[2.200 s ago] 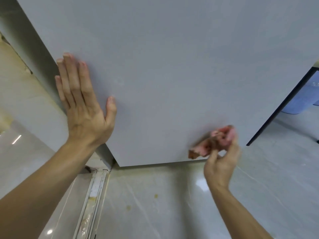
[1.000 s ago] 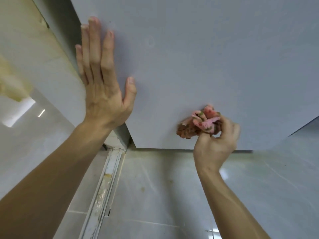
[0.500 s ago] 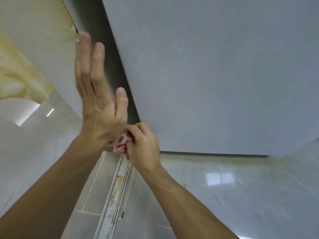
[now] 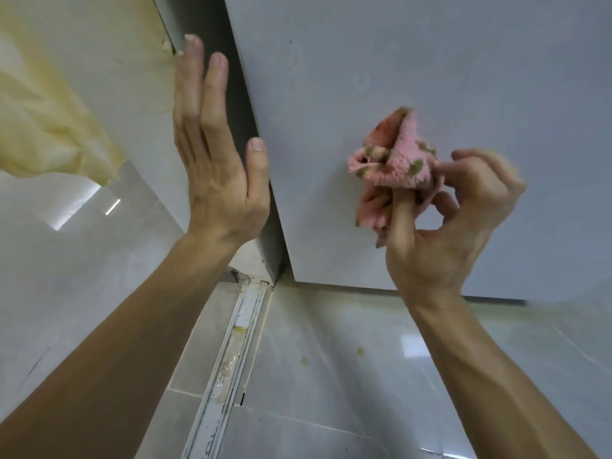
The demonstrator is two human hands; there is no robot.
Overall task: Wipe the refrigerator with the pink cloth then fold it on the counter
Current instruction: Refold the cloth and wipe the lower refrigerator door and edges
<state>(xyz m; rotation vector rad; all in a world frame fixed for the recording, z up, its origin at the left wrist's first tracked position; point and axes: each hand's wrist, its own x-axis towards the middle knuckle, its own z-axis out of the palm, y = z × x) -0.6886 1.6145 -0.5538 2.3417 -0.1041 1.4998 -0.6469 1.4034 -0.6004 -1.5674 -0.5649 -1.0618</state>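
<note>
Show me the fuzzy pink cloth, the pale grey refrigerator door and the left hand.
fuzzy pink cloth (image 4: 400, 160): head view, bunched middle.
pale grey refrigerator door (image 4: 430, 61): head view, bare front.
left hand (image 4: 217, 180): head view, its back.

Glossy grey floor tiles (image 4: 331, 376) are crossed by a metal track (image 4: 228, 359). Pale yellow fabric (image 4: 49, 127) is seen against the wall (image 4: 109, 44).
</note>
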